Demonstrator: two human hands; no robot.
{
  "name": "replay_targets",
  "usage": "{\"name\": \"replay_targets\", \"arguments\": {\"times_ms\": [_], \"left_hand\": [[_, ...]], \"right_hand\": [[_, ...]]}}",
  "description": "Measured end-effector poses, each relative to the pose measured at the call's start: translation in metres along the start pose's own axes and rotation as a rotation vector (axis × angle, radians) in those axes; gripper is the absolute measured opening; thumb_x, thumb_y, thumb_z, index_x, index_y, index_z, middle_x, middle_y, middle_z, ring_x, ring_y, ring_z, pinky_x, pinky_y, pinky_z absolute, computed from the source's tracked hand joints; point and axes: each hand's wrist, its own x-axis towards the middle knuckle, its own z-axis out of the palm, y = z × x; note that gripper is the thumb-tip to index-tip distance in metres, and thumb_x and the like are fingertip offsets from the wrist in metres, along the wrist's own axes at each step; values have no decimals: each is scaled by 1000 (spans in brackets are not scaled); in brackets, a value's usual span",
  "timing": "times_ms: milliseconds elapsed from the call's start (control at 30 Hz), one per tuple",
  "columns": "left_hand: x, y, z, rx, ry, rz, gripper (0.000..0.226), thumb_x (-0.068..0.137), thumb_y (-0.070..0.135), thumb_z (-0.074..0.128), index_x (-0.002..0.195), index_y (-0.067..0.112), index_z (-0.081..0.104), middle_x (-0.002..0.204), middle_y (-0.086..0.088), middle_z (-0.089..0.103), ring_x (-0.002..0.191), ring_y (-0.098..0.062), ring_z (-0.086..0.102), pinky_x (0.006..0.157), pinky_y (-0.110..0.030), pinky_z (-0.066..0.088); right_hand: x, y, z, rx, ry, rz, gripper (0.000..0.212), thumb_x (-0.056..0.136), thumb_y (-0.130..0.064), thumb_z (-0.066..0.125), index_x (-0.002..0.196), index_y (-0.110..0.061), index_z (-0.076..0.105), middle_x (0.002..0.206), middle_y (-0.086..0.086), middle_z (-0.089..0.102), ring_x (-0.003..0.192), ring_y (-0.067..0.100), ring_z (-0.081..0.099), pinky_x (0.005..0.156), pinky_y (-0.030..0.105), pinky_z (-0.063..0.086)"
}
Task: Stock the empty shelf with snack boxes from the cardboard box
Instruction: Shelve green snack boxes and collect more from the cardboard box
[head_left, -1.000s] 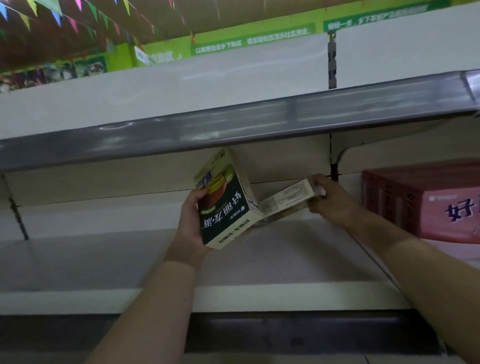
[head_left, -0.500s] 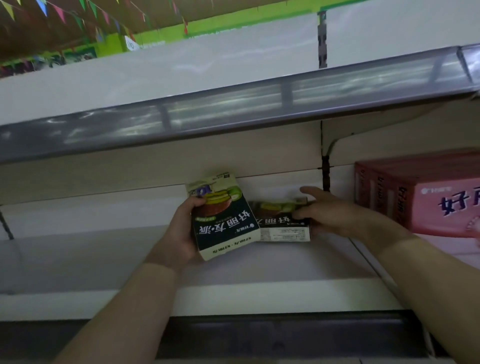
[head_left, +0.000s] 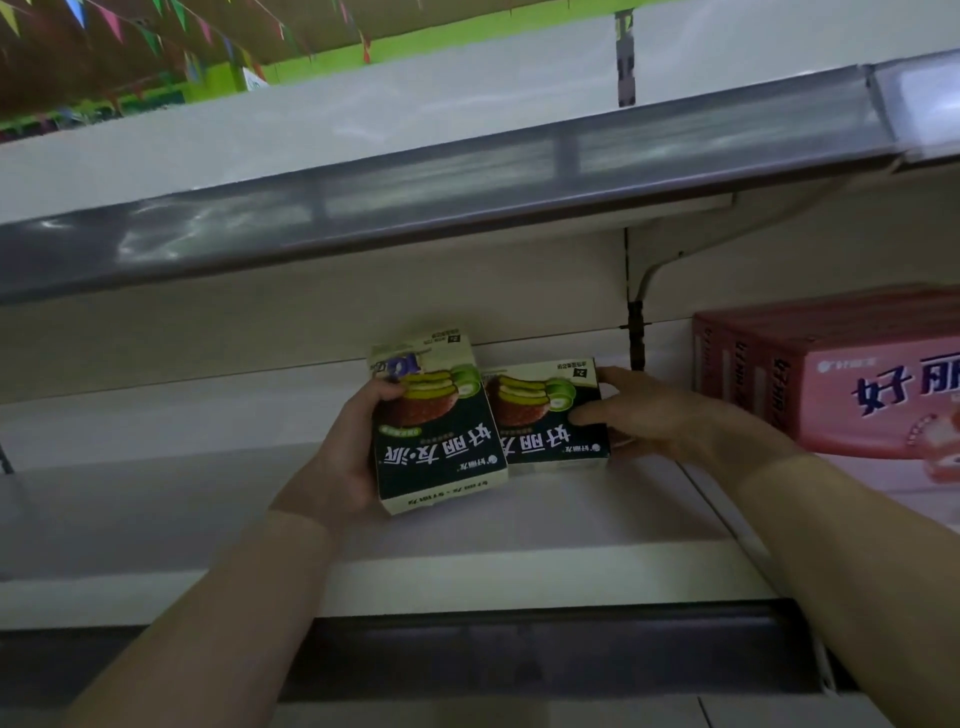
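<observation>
**Two snack boxes held at the shelf, one per hand**

- The left snack box (head_left: 439, 434) is gripped by the left hand (head_left: 348, 452). The thumb is wrapped over the front face near the top and the palm is set against the box's left side. The remaining fingers are hidden behind it.
- This box is held tilted, with its print upside down. Its right edge overlaps the left edge of the right snack box (head_left: 548, 415). Contact with the shelf (head_left: 519, 525) cannot be judged.
- The right snack box is held at its right end by the right hand (head_left: 660, 415). The thumb is laid across the front face and the fingers are hooked over the top right corner.
- This box appears seated on the shelf board, face forward and print also inverted, close to the back panel.
- Both boxes are dark, with green-and-brown cake artwork and cream sides.
- Pink boxes (head_left: 841, 374) are stacked on the same level to the right, past the upright bracket (head_left: 636, 332) and apart from the right hand.
- The upper shelf rail (head_left: 415, 208) is seen overhead, blurred.
- Coloured bunting (head_left: 111, 21) is strung across the top left.
</observation>
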Motion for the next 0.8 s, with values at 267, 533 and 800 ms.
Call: {"name": "replay_targets", "arguments": {"times_ms": [267,533,800], "left_hand": [[0,-3,12,39,-30,74,26,92,31,50,91,12,68,76,-13,73,59,-25,70,54,-35,58],[-6,-2,22,-30,-91,137,25,93,29,47,92,15,67,76,-13,73,60,-27,71,54,-38,59],[-6,-12,25,157,-214,136,35,70,23,52,101,15,68,88,-11,74,73,-25,71,74,-31,53]], "right_hand": [[2,-13,10,338,98,-115,70,86,-20,71,144,-9,34,130,9,55,99,20,61,66,28,56],[2,-20,24,581,95,-213,57,80,-12,75,130,-7,48,107,15,68,89,25,70,59,33,58],[-11,-17,20,292,0,-175,24,84,-15,70,107,-13,63,99,9,72,85,20,70,58,25,55]]}}
